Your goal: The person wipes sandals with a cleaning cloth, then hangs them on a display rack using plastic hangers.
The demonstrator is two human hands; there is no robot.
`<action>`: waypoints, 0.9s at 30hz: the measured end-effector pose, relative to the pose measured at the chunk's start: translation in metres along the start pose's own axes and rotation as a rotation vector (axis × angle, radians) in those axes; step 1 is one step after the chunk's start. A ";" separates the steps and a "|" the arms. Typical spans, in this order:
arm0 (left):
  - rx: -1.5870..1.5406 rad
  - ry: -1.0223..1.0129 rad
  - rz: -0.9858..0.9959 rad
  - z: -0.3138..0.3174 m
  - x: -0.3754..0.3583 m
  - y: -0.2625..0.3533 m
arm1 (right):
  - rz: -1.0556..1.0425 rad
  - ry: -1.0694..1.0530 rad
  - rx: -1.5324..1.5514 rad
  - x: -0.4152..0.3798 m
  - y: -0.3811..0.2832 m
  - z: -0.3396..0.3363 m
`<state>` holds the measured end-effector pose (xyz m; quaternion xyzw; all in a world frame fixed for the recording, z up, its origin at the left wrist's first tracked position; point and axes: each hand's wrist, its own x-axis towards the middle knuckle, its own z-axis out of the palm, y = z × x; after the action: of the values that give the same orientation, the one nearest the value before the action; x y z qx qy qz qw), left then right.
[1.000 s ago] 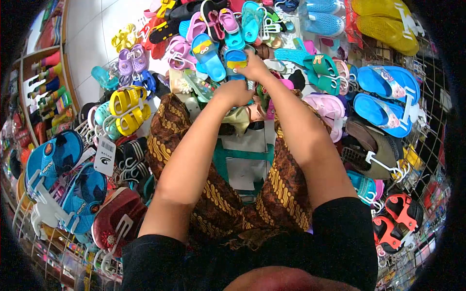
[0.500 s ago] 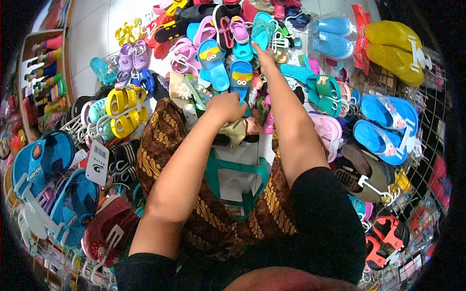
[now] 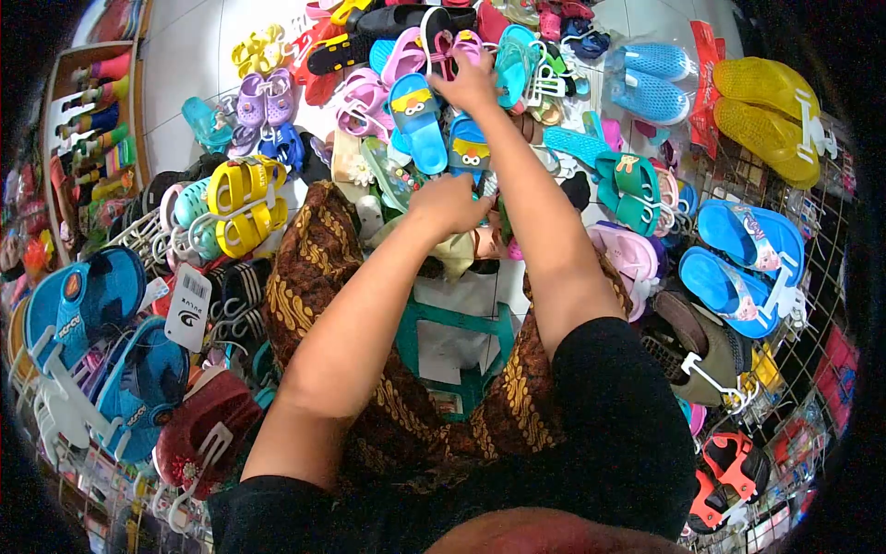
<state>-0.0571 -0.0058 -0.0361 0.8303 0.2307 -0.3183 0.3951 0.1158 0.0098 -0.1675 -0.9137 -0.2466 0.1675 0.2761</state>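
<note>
Since the earlier frame the right hand (image 3: 471,85) has climbed the wall display from the teal sandal (image 3: 510,63) to the pink-and-black sandal (image 3: 445,44), fingers closed on its lower end; the left hand (image 3: 449,201) stays lower, fingers curled against the blue cartoon-eyed slipper (image 3: 468,148), its grip hidden. Around them crowd a matching blue slipper (image 3: 417,109), yellow clogs (image 3: 242,203) toward the left edge, blue slides (image 3: 746,254) at the right; a brown batik cloth (image 3: 314,268) and a teal-edged bag (image 3: 452,346) lie beneath the forearms.

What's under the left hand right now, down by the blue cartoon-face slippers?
The left hand rests at the lower end of the blue slippers, above a beige shoe. Its fingers cover whatever it grips.
</note>
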 end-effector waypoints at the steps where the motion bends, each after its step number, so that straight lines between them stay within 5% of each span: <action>1: -0.003 -0.003 0.002 0.001 0.001 -0.002 | 0.045 -0.062 -0.118 -0.008 -0.009 -0.001; 6: -0.015 -0.017 -0.011 -0.005 -0.001 0.002 | 0.073 -0.218 -0.256 -0.016 -0.011 -0.010; 11: -0.042 -0.028 -0.013 -0.011 -0.005 0.007 | 0.030 -0.140 -0.295 -0.023 -0.005 0.000; 18: -0.032 -0.012 -0.001 -0.014 -0.011 0.018 | -0.004 -0.121 -0.002 0.020 0.022 -0.004; 22: -0.080 -0.052 0.035 -0.012 -0.006 0.012 | -0.154 0.040 -0.215 -0.001 -0.014 -0.084; 25: -0.058 -0.140 -0.035 -0.017 -0.001 0.010 | 0.063 -0.205 -0.055 -0.023 -0.043 -0.156; 27: -0.043 -0.170 -0.076 -0.015 -0.003 0.009 | 0.032 -0.177 0.066 -0.042 -0.022 -0.173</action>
<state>-0.0487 0.0008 -0.0221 0.7822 0.2343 -0.3974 0.4188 0.1499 -0.0705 -0.0105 -0.8896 -0.2498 0.2601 0.2803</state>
